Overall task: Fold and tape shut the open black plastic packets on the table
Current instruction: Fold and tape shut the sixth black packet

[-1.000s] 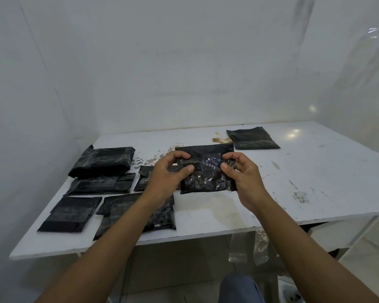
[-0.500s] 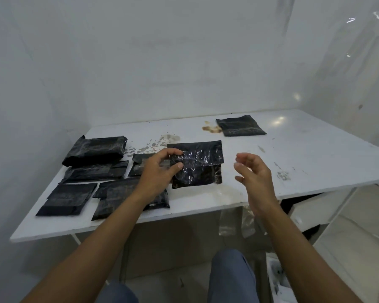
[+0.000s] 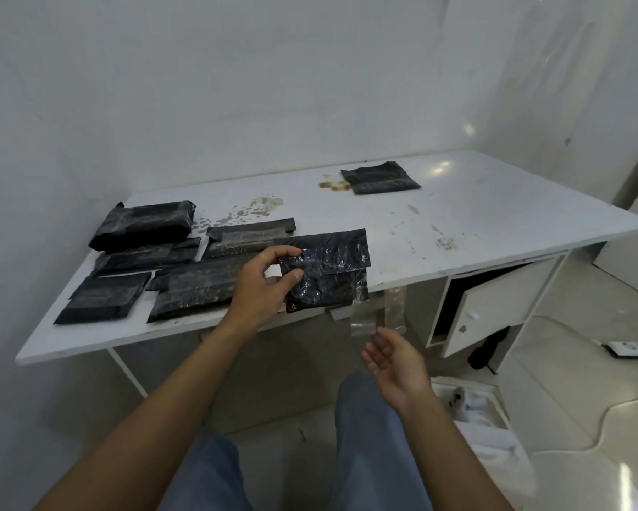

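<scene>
My left hand (image 3: pixel 262 285) pinches the left edge of a folded black plastic packet (image 3: pixel 328 271) and holds it above the near edge of the white table (image 3: pixel 494 223). The packet's flap is folded down and glossy with clear tape. My right hand (image 3: pixel 394 363) hangs open below the table edge, palm up, just under two clear tape strips (image 3: pixel 378 313) that dangle from the edge. Several more black packets (image 3: pixel 195 285) lie on the table's left part, and one packet (image 3: pixel 380 177) lies alone at the back.
White walls close in the table at the back and left. A white cabinet (image 3: pixel 494 300) with an open door stands under the table's right side. My legs in blue jeans (image 3: pixel 365 455) are below. A white box (image 3: pixel 468 403) sits on the floor.
My right hand let go of the packet and dropped below the table edge toward the hanging tape. My left hand kept the packet and drew it nearer the edge.
</scene>
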